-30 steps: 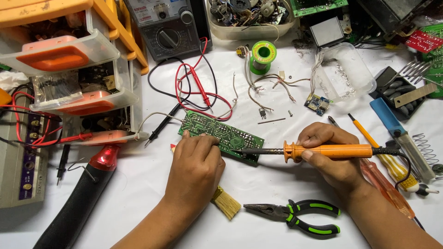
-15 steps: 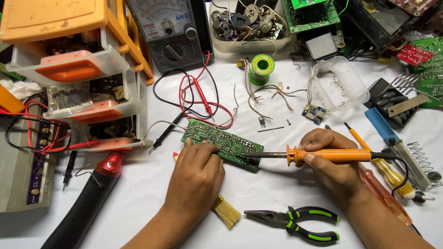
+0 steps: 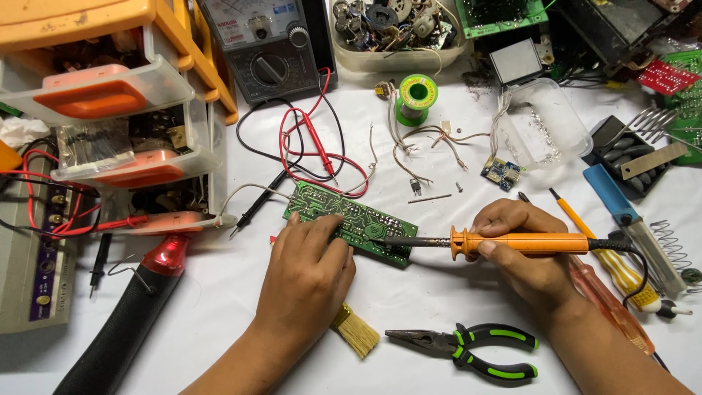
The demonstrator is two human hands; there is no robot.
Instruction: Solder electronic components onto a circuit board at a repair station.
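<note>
A green circuit board (image 3: pixel 365 222) lies on the white table, tilted down to the right. My left hand (image 3: pixel 307 267) rests on its near left edge, fingers pressing the board flat. My right hand (image 3: pixel 519 249) grips an orange-handled soldering iron (image 3: pixel 526 243) held level, its dark metal tip (image 3: pixel 380 240) touching the board's middle. The iron's black cord runs off to the right.
Green-handled pliers (image 3: pixel 475 344) and a small brush (image 3: pixel 357 333) lie near the front edge. A multimeter (image 3: pixel 267 44) with red and black leads (image 3: pixel 314 150), a solder spool (image 3: pixel 417 95), orange parts drawers (image 3: pixel 110 95), screwdrivers (image 3: pixel 614 256) and a black-red tool (image 3: pixel 139 300) surround the board.
The view has shifted slightly; the board and both hands appear lower and more central. The iron's tip stays on the board, and my left hand keeps pressing it.
</note>
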